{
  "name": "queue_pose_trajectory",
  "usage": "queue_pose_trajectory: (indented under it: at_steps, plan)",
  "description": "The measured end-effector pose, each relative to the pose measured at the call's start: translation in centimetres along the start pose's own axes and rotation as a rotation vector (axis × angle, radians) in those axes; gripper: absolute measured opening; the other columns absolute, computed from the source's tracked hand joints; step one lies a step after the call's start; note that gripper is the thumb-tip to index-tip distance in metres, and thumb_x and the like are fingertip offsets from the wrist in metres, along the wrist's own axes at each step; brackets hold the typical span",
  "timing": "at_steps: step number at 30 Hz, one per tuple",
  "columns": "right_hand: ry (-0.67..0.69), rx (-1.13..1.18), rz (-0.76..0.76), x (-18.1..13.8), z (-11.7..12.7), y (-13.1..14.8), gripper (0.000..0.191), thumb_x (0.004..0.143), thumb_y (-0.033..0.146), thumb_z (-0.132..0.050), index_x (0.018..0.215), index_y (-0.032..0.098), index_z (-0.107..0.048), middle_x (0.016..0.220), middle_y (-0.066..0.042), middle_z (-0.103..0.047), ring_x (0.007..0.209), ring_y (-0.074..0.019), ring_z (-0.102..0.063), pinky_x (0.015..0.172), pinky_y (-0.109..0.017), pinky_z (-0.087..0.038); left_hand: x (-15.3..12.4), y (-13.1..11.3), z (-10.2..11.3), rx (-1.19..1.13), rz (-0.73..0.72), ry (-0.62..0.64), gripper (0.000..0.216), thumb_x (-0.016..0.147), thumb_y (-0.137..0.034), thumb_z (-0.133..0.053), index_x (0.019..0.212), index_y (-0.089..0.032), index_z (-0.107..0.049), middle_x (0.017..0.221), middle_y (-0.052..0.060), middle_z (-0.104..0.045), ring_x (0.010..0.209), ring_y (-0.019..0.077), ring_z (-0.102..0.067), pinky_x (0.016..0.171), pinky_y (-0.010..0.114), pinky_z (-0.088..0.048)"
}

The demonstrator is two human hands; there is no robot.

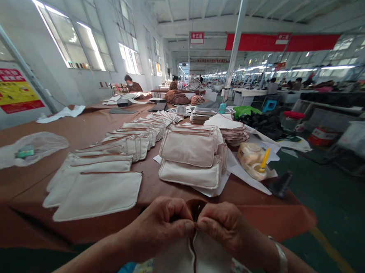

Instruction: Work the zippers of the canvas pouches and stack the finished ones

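Observation:
Both hands pinch the top end of a cream fabric piece [175, 259] with a brown-trimmed seam down its middle. My left hand [165, 218] grips it left of the seam, fingers closed, thumb on top. From the other side, my right hand [226, 227] holds it the same way, knuckles almost touching the left. A brown part of the piece shows just above the fingertips. Its lower end runs out of view. Beyond the hands lies a stack of similar cream pieces [189, 149], and to the left a fanned row of them [101, 193].
A brown-covered table [154, 192] spreads ahead. On its right are a glue-stained container [251, 155] with a yellow brush [265, 158] and a black object [281, 184]. A clear plastic bag [50, 145] lies left. A person [133, 84] sits at the far end.

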State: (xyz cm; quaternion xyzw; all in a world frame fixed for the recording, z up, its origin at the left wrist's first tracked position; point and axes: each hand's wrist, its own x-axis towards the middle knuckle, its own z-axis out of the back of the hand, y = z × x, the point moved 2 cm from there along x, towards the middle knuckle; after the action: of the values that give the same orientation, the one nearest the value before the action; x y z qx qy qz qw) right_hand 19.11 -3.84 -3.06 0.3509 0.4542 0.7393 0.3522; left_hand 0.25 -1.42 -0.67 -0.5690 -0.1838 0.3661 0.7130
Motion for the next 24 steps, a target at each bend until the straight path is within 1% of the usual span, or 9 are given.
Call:
queue_pose_trajectory:
  at_steps: [5,7,10,12,15,17,19,22,24]
  plan:
    - [-0.125,-0.069,0.198,-0.5,-0.9,-0.8,0.027,0.097,0.028,-0.046,0.072,0.018,-0.050,0.067,0.003,-0.046,0.060,-0.0108,-0.040,0.059,-0.022,-0.035,0.1,0.8,-0.7,-0.234,0.027,-0.021,0.033,0.081,-0.044,-0.066,0.074,-0.012,-0.059,0.061,-0.002,-0.047,0.055,0.0090,-0.033,0.050,0.022,-0.023]
    - [-0.150,-0.073,0.189,-0.6,-1.0,-1.3,0.028,0.098,0.029,-0.045,0.073,0.018,-0.050,0.069,0.003,-0.047,0.061,-0.0110,-0.041,0.060,-0.022,-0.035,0.2,0.9,-0.7,-0.161,0.017,-0.033,0.035,0.082,-0.046,-0.064,0.075,-0.012,-0.058,0.060,-0.004,-0.044,0.055,0.0088,-0.030,0.049,0.022,-0.021]
    - [-0.089,-0.010,0.101,-0.4,-0.9,-1.5,0.026,0.100,0.032,-0.042,0.084,0.017,-0.056,0.076,0.000,-0.052,0.069,-0.0125,-0.047,0.064,-0.022,-0.038,0.4,0.2,-0.5,0.082,-0.051,-0.054,0.032,0.087,-0.042,-0.060,0.075,-0.013,-0.059,0.063,-0.004,-0.045,0.057,0.0096,-0.033,0.051,0.022,-0.024]
    - [-0.045,0.039,0.075,-0.2,-0.7,-1.3,0.026,0.099,0.035,-0.044,0.086,0.016,-0.057,0.078,-0.001,-0.053,0.071,-0.0133,-0.048,0.066,-0.023,-0.039,0.3,-0.5,-0.2,0.161,-0.081,-0.070,0.030,0.087,-0.039,-0.060,0.072,-0.013,-0.058,0.065,-0.003,-0.048,0.060,0.0104,-0.037,0.053,0.022,-0.027]
    - [-0.018,0.111,0.087,0.1,-0.4,-1.0,0.029,0.096,0.036,-0.050,0.077,0.016,-0.056,0.072,0.001,-0.050,0.066,-0.0123,-0.045,0.062,-0.023,-0.037,0.1,-1.0,0.4,0.079,-0.020,0.063,0.033,0.077,-0.044,-0.071,0.077,-0.013,-0.061,0.073,-0.002,-0.054,0.065,0.0116,-0.041,0.056,0.020,-0.031]
    - [-0.002,0.171,0.069,0.1,-0.2,-1.0,0.029,0.095,0.037,-0.053,0.076,0.015,-0.057,0.072,0.000,-0.050,0.066,-0.0122,-0.044,0.061,-0.023,-0.036,0.0,-1.1,1.0,-0.021,0.056,0.183,0.048,0.066,-0.053,-0.079,0.086,-0.013,-0.064,0.073,-0.003,-0.053,0.063,0.0113,-0.039,0.054,0.020,-0.029]
    - [0.014,0.222,0.030,0.1,-0.1,-1.1,0.030,0.094,0.039,-0.055,0.077,0.014,-0.059,0.072,0.000,-0.050,0.065,-0.0119,-0.042,0.059,-0.024,-0.034,-0.1,-1.1,1.7,-0.031,0.073,0.207,0.056,0.068,-0.064,-0.073,0.087,-0.012,-0.064,0.069,-0.003,-0.048,0.060,0.0106,-0.035,0.051,0.021,-0.026]
    - [0.024,0.254,0.011,0.1,-0.1,-1.1,0.031,0.093,0.040,-0.056,0.076,0.013,-0.059,0.070,0.000,-0.049,0.063,-0.0113,-0.040,0.055,-0.023,-0.032,0.2,-1.0,2.1,0.010,0.017,0.179,0.061,0.090,-0.067,-0.042,0.076,-0.011,-0.062,0.066,-0.001,-0.047,0.060,0.0110,-0.035,0.053,0.022,-0.027]
    - [0.002,0.249,0.052,0.2,-0.4,-1.2,0.033,0.093,0.040,-0.056,0.074,0.014,-0.058,0.070,0.000,-0.051,0.064,-0.0118,-0.043,0.057,-0.023,-0.034,0.2,-0.7,1.7,-0.031,0.028,0.207,0.057,0.091,-0.064,-0.043,0.068,-0.013,-0.055,0.063,-0.002,-0.042,0.056,0.0096,-0.030,0.051,0.022,-0.025]
